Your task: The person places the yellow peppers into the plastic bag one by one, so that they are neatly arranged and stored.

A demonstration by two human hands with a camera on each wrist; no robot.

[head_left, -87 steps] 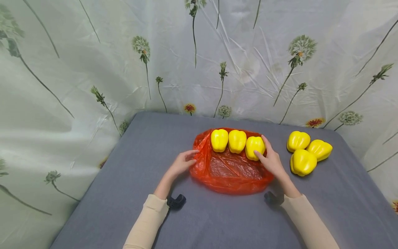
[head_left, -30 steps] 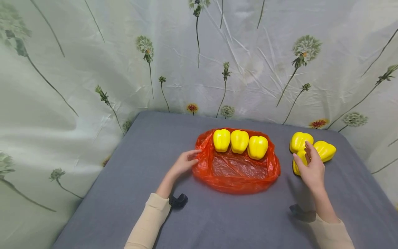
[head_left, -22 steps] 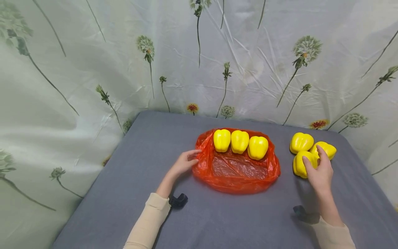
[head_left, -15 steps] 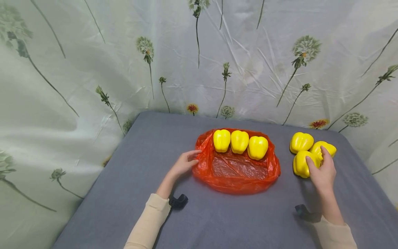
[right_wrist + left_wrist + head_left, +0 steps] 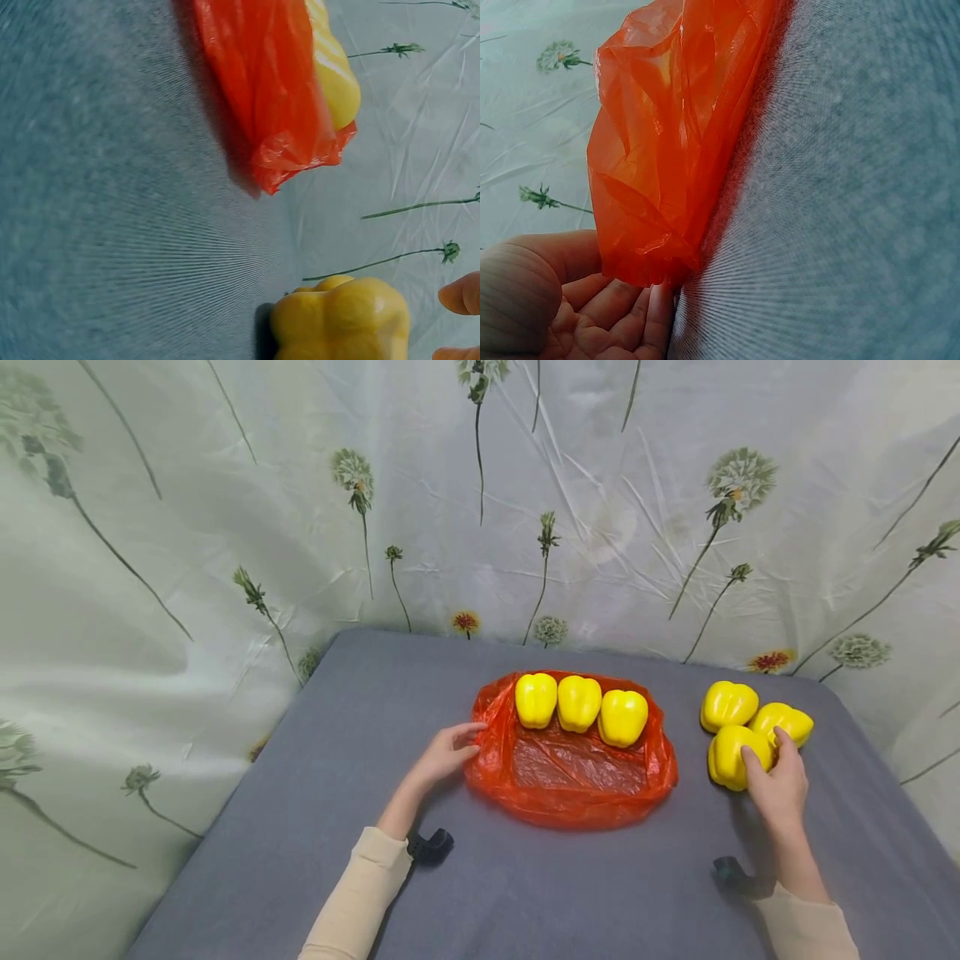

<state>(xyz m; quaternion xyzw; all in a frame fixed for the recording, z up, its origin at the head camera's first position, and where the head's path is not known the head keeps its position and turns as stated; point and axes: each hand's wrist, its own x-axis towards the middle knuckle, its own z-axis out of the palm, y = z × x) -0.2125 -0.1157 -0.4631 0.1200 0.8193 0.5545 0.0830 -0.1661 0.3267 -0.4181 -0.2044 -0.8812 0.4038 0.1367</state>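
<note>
A red plastic bag point(image 5: 573, 808) lies spread with its mouth up, and three yellow bell peppers point(image 5: 536, 702) stand in a row along its far side. Fingertips of my left hand point(image 5: 437, 757) touch the bag's left edge; the left wrist view shows the fingers extended behind the red plastic point(image 5: 660, 142). My right hand point(image 5: 783, 787) is over the nearest pepper point(image 5: 726, 757) of a group of three at the right, thumb and fingers spread. In the right wrist view, its fingertips point(image 5: 461, 294) show apart from that pepper point(image 5: 341, 319).
Two more yellow bell peppers, one at the back point(image 5: 729, 703) and one to the right point(image 5: 789, 720), sit close against the nearest one. A grey cloth point(image 5: 525, 893) covers the table. Behind it hangs a pale curtain point(image 5: 435, 510) printed with dandelions.
My right hand has left the third pepper in the bag and moved right to the loose group, shifting slightly at the nearest pepper lately. The left hand has stayed at the bag.
</note>
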